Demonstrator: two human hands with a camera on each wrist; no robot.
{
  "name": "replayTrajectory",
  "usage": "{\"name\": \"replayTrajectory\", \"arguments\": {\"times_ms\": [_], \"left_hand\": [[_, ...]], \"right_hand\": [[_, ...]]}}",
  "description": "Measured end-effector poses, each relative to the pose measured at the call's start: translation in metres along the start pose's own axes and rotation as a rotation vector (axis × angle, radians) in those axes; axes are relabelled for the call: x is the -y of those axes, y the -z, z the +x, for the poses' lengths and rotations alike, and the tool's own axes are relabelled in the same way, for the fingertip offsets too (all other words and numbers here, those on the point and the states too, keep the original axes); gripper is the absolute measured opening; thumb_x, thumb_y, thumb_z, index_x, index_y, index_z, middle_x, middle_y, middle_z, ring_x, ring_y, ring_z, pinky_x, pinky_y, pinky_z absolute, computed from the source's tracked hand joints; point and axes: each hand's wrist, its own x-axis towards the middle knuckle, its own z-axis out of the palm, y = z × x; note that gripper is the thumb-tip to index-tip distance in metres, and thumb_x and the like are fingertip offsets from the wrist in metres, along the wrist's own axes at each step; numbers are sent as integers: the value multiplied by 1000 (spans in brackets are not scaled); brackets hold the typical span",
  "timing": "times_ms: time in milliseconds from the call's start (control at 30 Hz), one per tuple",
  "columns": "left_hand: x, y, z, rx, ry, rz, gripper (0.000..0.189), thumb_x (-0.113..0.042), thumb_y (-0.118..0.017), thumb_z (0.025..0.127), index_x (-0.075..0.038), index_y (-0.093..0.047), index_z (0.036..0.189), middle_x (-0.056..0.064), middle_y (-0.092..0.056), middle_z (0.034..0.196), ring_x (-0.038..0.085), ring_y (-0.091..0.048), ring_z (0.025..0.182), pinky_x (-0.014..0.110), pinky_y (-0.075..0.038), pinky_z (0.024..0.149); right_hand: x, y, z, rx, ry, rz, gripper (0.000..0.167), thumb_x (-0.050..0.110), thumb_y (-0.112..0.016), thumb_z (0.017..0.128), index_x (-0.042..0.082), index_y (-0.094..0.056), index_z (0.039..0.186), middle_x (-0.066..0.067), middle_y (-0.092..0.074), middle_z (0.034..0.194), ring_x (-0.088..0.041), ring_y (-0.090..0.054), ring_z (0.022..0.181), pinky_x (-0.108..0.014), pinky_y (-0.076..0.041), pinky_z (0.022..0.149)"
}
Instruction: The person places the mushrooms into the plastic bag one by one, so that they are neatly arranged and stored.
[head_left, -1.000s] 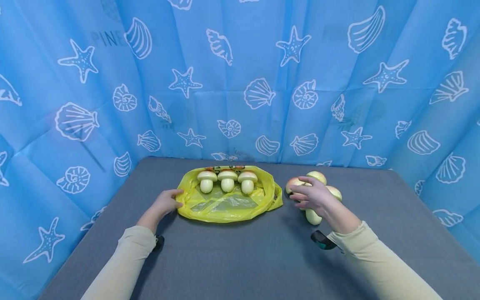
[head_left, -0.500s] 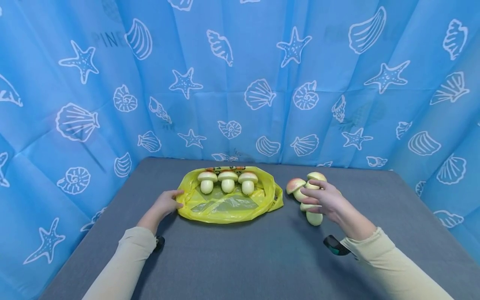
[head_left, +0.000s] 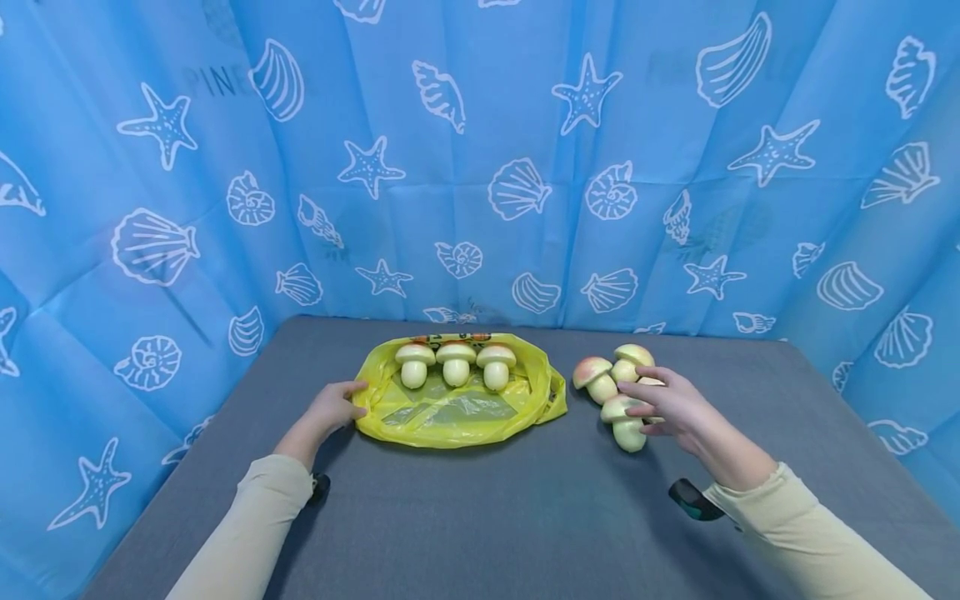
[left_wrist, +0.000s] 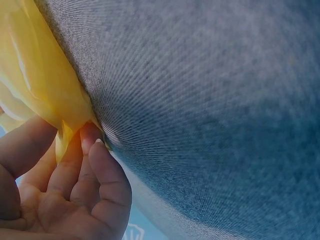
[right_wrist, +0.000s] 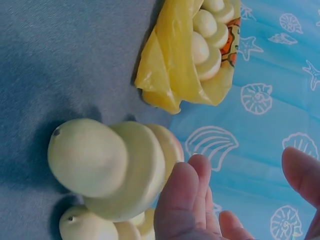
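Note:
A yellow plastic bag [head_left: 450, 435] lies with its mouth spread wide. Three toy mushrooms stand in a row inside it, the middle mushroom [head_left: 455, 372] among them, caps toward the far side. My left hand [head_left: 332, 410] pinches the bag's left edge; the left wrist view shows the yellow film [left_wrist: 55, 85] between thumb and fingers. Right of the bag, several more mushrooms lie in a loose cluster, with one pink-capped mushroom [head_left: 596, 381] and a nearer mushroom [head_left: 625, 423]. Over the cluster's right part hovers my right hand [head_left: 681, 414], fingers extended, holding nothing and partly hiding mushrooms.
A grey cloth-covered table [head_left: 480, 525] bears everything. Behind and at both sides hangs a blue curtain [head_left: 480, 225] with white shell and starfish prints. A dark band [head_left: 693, 500] sits at the right wrist.
My right hand has moved right and slightly nearer over the mushroom cluster, uncovering mushrooms on its left. The left hand, the bag and the three mushrooms in it stay put.

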Motion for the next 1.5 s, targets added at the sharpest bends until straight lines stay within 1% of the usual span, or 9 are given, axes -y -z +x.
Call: {"name": "replayTrajectory", "arguments": {"times_ms": [200,367,467,533,600,667,867,1167,1500], "left_hand": [[0,0,1,2,-6,8,53,4,-55,95,7,-38,145,34,-28,149,46,-31,135,51,-43,100],[0,0,1,5,-4,9,52,4,-55,95,7,-38,145,34,-28,149,46,-31,135,51,-43,99],[0,0,1,5,-7,11,52,4,-55,95,8,-38,144,35,-29,148,46,-32,135,51,-44,99],[1,0,1,5,-10,12,52,5,-55,95,8,-38,144,35,-29,148,46,-32,134,51,-44,99],[1,0,1,5,-13,14,52,4,-55,95,8,-38,144,35,-29,148,46,-32,134,51,-44,99],[0,0,1,4,-14,15,52,4,-55,95,8,-38,144,34,-29,148,46,-32,135,51,-43,99],[0,0,1,2,-11,16,52,3,-55,96,8,-38,145,34,-29,149,46,-31,135,51,-42,101],[0,-1,1,-9,3,12,53,4,-55,95,7,-38,145,33,-29,149,45,-30,136,51,-42,101],[-1,-3,3,-22,20,10,54,5,-57,94,6,-38,145,33,-29,149,45,-29,137,50,-42,101]], "right_hand": [[-2,5,-2,0,-14,-28,80,34,-52,100,-8,-8,151,-32,-31,147,-21,-64,100,-38,-55,78],[-7,10,-2,-4,-34,-42,81,37,-51,100,-8,-7,151,-32,-29,148,-20,-64,100,-35,-55,72],[-10,13,-2,9,-29,-60,80,38,-49,101,-8,-7,151,-34,-30,146,-30,-62,106,-36,-54,72],[-12,14,-3,25,-27,-76,80,40,-47,101,-7,-6,152,-35,-30,145,-40,-55,114,-39,-53,74],[-13,16,-2,39,-31,-89,81,43,-47,101,-5,-6,152,-36,-32,144,-45,-50,119,-40,-52,75],[-15,16,-2,52,-39,-102,82,45,-47,100,-3,-6,153,-36,-33,143,-46,-49,119,-42,-51,76],[-21,18,1,57,-66,-149,87,53,-46,98,0,-6,153,-36,-35,138,-41,-53,113,-44,-51,78],[-31,20,5,67,-82,-159,85,52,-43,99,0,-4,154,-39,-35,137,-42,-53,112,-46,-51,77],[-39,16,10,85,-74,-166,85,51,-41,100,-1,-1,154,-41,-33,138,-50,-48,118,-51,-49,80]]}}
